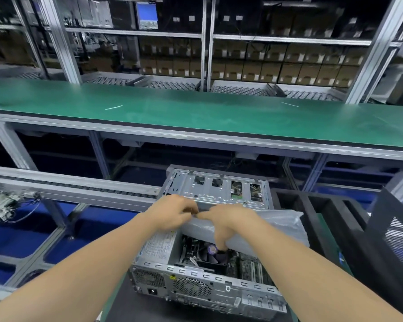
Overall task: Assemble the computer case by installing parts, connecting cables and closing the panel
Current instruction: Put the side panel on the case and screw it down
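Observation:
An open grey metal computer case (196,280) lies on its side below me, rear panel toward me, motherboard and a fan visible inside. Over its opening I hold a grey plastic bag (277,228) with a part inside it; what the part is cannot be seen. My left hand (172,212) pinches the bag's near-left edge with curled fingers. My right hand (226,221) grips the bag from above, thumb under it. The two hands meet almost fingertip to fingertip above the drive cage (219,189).
A black side panel (391,231) with vent slots leans at the right, beside black foam trays (312,205). A long green-topped bench (196,108) runs across behind the case. A roller conveyor rail (68,184) sits at the left. Shelves of boxes fill the background.

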Demonstrator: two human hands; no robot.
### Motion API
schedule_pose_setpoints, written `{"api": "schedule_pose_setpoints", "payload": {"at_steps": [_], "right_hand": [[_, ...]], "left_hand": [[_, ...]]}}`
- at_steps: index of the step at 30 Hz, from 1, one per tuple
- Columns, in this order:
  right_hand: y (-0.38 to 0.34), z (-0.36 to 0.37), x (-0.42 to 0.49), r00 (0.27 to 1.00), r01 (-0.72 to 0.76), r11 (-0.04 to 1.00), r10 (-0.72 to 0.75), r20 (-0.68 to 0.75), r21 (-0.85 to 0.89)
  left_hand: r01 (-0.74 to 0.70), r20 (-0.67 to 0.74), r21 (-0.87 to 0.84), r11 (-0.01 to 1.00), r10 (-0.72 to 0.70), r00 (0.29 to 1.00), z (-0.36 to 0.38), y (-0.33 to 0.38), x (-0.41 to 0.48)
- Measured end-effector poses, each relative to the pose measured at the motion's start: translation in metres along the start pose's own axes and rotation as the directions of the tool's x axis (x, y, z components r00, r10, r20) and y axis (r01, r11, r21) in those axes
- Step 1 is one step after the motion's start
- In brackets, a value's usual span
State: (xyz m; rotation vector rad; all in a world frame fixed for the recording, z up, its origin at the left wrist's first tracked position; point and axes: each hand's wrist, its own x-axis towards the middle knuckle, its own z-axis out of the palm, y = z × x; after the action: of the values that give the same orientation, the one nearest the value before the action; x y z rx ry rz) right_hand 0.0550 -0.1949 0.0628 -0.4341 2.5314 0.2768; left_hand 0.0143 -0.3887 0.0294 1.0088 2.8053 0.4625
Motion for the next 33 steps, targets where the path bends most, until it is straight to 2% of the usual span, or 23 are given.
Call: {"api": "schedule_pose_setpoints", "payload": {"at_steps": [3,5,7,8,10,12,14,16,19,21,26,29,33], "right_hand": [[-0.007,0.007,0.008,1.0,-0.023,0.998,0.024,-0.016,0.053],[-0.014,0.015,0.013,0.993,-0.065,0.98,0.083,-0.085,0.186],[-0.012,0.017,0.013,0.986,-0.103,0.928,0.144,-0.089,0.358],[-0.005,0.014,0.01,0.988,-0.114,0.919,0.144,-0.051,0.377],[0.017,0.002,-0.003,0.987,-0.137,0.956,0.11,0.116,0.258],[0.037,-0.009,-0.017,0.949,-0.144,0.979,0.094,0.3,0.146],[0.045,-0.008,-0.025,0.94,-0.116,0.982,0.059,0.336,0.152],[0.043,0.001,-0.027,0.961,-0.078,0.975,0.017,0.277,0.209],[0.039,0.025,-0.022,0.992,-0.015,0.931,-0.031,0.12,0.365],[0.037,0.038,-0.02,1.0,0.008,0.884,-0.014,0.009,0.468],[0.026,0.06,-0.006,0.987,0.074,0.879,0.003,-0.162,0.472],[0.026,0.074,-0.002,0.982,0.11,0.882,-0.026,-0.186,0.459],[0.017,0.096,-0.004,0.979,0.132,0.859,-0.033,-0.204,0.495]], "left_hand": [[0.117,0.093,-0.035,0.992,-0.114,0.989,0.006,-0.002,0.006],[0.142,0.214,0.037,0.989,-0.146,0.966,0.008,-0.001,0.01],[0.149,0.282,0.128,0.981,-0.18,0.942,0.009,0.0,0.015],[0.161,0.293,0.157,0.974,-0.202,0.934,0.01,0.001,0.018],[0.197,0.311,0.194,0.961,-0.251,0.917,0.009,0.005,0.024],[0.234,0.336,0.214,0.948,-0.296,0.894,0.004,0.011,0.029],[0.219,0.337,0.304,0.927,-0.32,0.886,-0.001,0.022,0.036],[0.141,0.386,0.357,0.923,-0.283,0.878,-0.005,0.038,0.043],[0.011,0.584,0.079,0.997,-0.055,0.81,-0.005,0.058,0.052],[0.011,0.623,-0.028,1.0,0.008,0.782,-0.005,0.063,0.055],[0.032,0.639,0.095,0.995,-0.086,0.765,0.001,0.057,0.065],[0.023,0.599,0.145,0.989,-0.106,0.793,0.012,0.057,0.061],[0.009,0.581,0.272,0.962,-0.171,0.796,0.022,0.063,0.057]]}}
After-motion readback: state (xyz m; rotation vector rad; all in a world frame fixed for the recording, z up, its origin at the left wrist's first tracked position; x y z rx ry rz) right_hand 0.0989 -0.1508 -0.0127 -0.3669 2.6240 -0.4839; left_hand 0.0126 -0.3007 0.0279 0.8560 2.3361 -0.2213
